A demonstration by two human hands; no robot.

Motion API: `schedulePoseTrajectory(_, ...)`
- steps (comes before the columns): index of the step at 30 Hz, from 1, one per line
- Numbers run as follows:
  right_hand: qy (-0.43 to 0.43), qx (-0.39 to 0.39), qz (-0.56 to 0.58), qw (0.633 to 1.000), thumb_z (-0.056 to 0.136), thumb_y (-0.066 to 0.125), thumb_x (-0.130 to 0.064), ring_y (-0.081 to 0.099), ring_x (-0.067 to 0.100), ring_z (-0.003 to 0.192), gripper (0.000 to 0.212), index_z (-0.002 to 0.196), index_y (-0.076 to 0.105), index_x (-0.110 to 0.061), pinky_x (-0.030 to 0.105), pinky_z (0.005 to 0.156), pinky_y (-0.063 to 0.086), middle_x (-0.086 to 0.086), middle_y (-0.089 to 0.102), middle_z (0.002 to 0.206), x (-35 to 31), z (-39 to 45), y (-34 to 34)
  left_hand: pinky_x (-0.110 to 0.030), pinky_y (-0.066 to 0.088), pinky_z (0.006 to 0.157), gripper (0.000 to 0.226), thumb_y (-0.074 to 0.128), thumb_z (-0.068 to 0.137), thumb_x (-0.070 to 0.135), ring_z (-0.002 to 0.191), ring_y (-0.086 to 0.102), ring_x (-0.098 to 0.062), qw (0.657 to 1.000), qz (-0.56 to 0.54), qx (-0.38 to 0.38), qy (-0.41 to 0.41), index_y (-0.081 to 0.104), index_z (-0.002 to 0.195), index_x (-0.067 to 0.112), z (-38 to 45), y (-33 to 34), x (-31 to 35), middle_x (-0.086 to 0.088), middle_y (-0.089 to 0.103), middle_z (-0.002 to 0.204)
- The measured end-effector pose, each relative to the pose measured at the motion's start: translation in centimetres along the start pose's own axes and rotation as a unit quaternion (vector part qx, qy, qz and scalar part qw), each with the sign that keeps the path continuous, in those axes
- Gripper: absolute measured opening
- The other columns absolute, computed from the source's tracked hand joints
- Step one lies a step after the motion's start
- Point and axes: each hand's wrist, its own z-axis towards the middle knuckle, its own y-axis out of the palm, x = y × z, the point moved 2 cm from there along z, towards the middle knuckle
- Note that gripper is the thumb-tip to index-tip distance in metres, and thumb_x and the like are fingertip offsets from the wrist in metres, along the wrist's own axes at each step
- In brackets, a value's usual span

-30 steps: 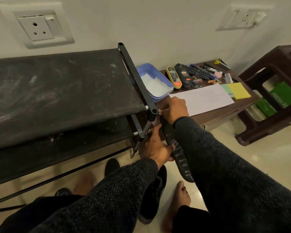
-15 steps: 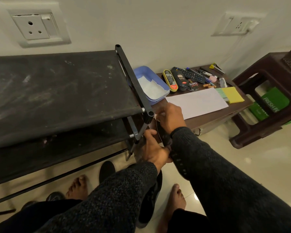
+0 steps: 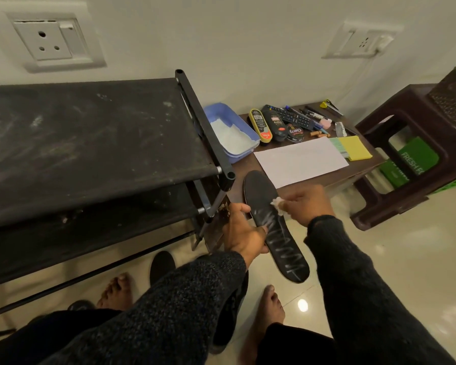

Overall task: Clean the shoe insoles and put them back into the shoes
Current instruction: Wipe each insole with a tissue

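- Across the left half of the frame, a black shoe rack (image 3: 90, 143) is seen, its top shelf dusty and smeared with pale marks; a white wall socket (image 3: 46, 39) is set in the wall above it at the upper left.
- At the lower left and centre, two bare feet are seen on the glossy floor, with a black shoe (image 3: 161, 264) partly visible beside the left foot and another dark shoe largely hidden under the left sleeve.
- Near the centre, the left hand (image 3: 244, 233) is curled round the left edge of a black insole (image 3: 261, 191), which is held in the air between the rack and the low brown table (image 3: 353, 172), toe end tilted up and away; pale streaks are seen on its lower half.
- Just above centre, a blue tub (image 3: 248, 151) stands on the table's left end against the rack; something white lies inside it, and its nature cannot be told.
- Right of the insole, the right hand (image 3: 307, 204) pinches a small white wad (image 3: 277, 204), which is pressed on the insole's middle.
- On the table, a white sheet (image 3: 300, 160), shoe polish containers (image 3: 277, 125), a remote (image 3: 290, 117), pens and a yellow pad (image 3: 354, 148) are laid out.
- At the far right, a dark brown plastic stool (image 3: 416, 143) is seen, with a green box (image 3: 411, 162) beneath it.
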Motion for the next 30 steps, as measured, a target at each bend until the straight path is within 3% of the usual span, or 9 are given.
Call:
schedulePoseTrajectory(2, 0.017, 0.007, 0.130, 0.991, 0.085, 0.077, -0.010, 0.068, 0.014, 0.083, 0.007, 0.084, 0.075, -0.016, 0.029, 0.068, 0.051, 0.002, 0.074, 0.088, 0.1, -2.0, -2.1, -0.035, 0.062, 0.059, 0.052, 0.072, 0.087, 0.003, 0.086, 0.074, -0.029, 1.000, -0.009, -0.018, 0.006, 0.041, 0.101, 0.042, -0.5, 0.5, 0.0, -0.019, 0.062, 0.117)
schedulePoseTrajectory(4, 0.044, -0.003, 0.220, 0.975, 0.086, 0.077, -0.012, 0.069, 0.014, 0.087, 0.006, 0.090, 0.077, -0.015, 0.036, 0.072, 0.052, 0.001, 0.076, 0.091, 0.9, -2.9, -3.3, -0.036, 0.063, 0.063, 0.050, 0.071, 0.089, 0.001, 0.082, 0.076, -0.026, 0.999, -0.027, -0.040, 0.007, 0.042, 0.106, 0.038, -1.0, 1.1, 0.1, -0.019, 0.068, 0.108)
schedulePoseTrajectory(7, 0.079, -0.048, 0.302, 0.949, 0.086, 0.077, -0.010, 0.070, 0.023, 0.095, 0.013, 0.099, 0.078, -0.010, 0.047, 0.082, 0.056, 0.008, 0.077, 0.098, 1.9, -3.2, -3.6, -0.038, 0.064, 0.069, 0.046, 0.067, 0.093, 0.001, 0.081, 0.077, -0.025, 0.997, -0.045, -0.059, 0.017, 0.042, 0.113, 0.033, -1.5, 1.9, 0.5, -0.018, 0.070, 0.105)
schedulePoseTrajectory(10, 0.073, -0.044, 0.335, 0.938, 0.086, 0.075, -0.005, 0.070, 0.029, 0.095, 0.015, 0.100, 0.076, -0.004, 0.043, 0.078, 0.059, 0.015, 0.076, 0.101, 2.2, -2.6, -3.5, -0.034, 0.063, 0.069, 0.044, 0.067, 0.094, 0.004, 0.079, 0.077, -0.024, 0.997, -0.052, -0.054, 0.026, 0.041, 0.115, 0.032, -1.7, 2.2, 0.8, -0.017, 0.070, 0.104)
schedulePoseTrajectory(13, 0.024, -0.015, 0.304, 0.952, 0.084, 0.077, -0.004, 0.074, 0.026, 0.086, 0.010, 0.093, 0.078, -0.007, 0.034, 0.071, 0.061, 0.013, 0.077, 0.092, 1.8, -2.1, -3.4, -0.031, 0.062, 0.070, 0.055, 0.072, 0.091, 0.008, 0.078, 0.076, -0.023, 0.997, -0.044, -0.054, 0.015, 0.036, 0.125, 0.032, -2.3, 2.5, 0.8, -0.018, 0.069, 0.106)
schedulePoseTrajectory(19, -0.083, -0.016, 0.170, 0.982, 0.084, 0.081, -0.017, 0.074, 0.012, 0.082, 0.010, 0.093, 0.080, -0.020, 0.031, 0.081, 0.059, -0.005, 0.078, 0.085, 1.1, -1.9, -4.1, -0.038, 0.063, 0.082, 0.084, 0.078, 0.089, 0.028, 0.080, 0.077, -0.020, 0.997, -0.057, -0.048, -0.023, 0.015, 0.143, 0.041, -2.4, 2.2, 1.3, -0.012, 0.072, 0.105)
schedulePoseTrajectory(24, -0.079, -0.138, 0.108, 0.981, 0.086, 0.077, -0.018, 0.074, 0.011, 0.086, 0.013, 0.098, 0.079, -0.022, 0.029, 0.082, 0.057, -0.006, 0.078, 0.091, 1.4, -2.6, -6.6, -0.044, 0.063, 0.080, 0.056, 0.068, 0.092, 0.049, 0.083, 0.077, -0.023, 0.989, -0.109, 0.028, -0.093, 0.042, 0.138, 0.030, -0.2, 0.7, 2.1, -0.009, 0.073, 0.109)
schedulePoseTrajectory(27, -0.082, -0.227, 0.071, 0.968, 0.087, 0.076, -0.014, 0.074, 0.017, 0.092, 0.014, 0.099, 0.079, -0.018, 0.039, 0.091, 0.058, -0.001, 0.078, 0.096, 2.7, -2.9, -7.0, -0.043, 0.062, 0.083, 0.027, 0.064, 0.098, 0.029, 0.091, 0.074, -0.022, 0.988, -0.107, 0.055, -0.095, 0.058, 0.124, 0.022, 0.5, 0.1, 2.0, -0.005, 0.073, 0.105)
schedulePoseTrajectory(30, -0.085, -0.251, 0.027, 0.964, 0.088, 0.074, -0.014, 0.074, 0.012, 0.091, 0.012, 0.098, 0.079, -0.019, 0.038, 0.093, 0.058, -0.005, 0.078, 0.095, 3.3, -3.1, -6.5, -0.035, 0.062, 0.076, 0.026, 0.064, 0.095, 0.016, 0.094, 0.073, -0.020, 0.992, -0.063, 0.069, -0.091, 0.062, 0.120, 0.022, 0.8, -0.2, 1.5, -0.004, 0.074, 0.104)
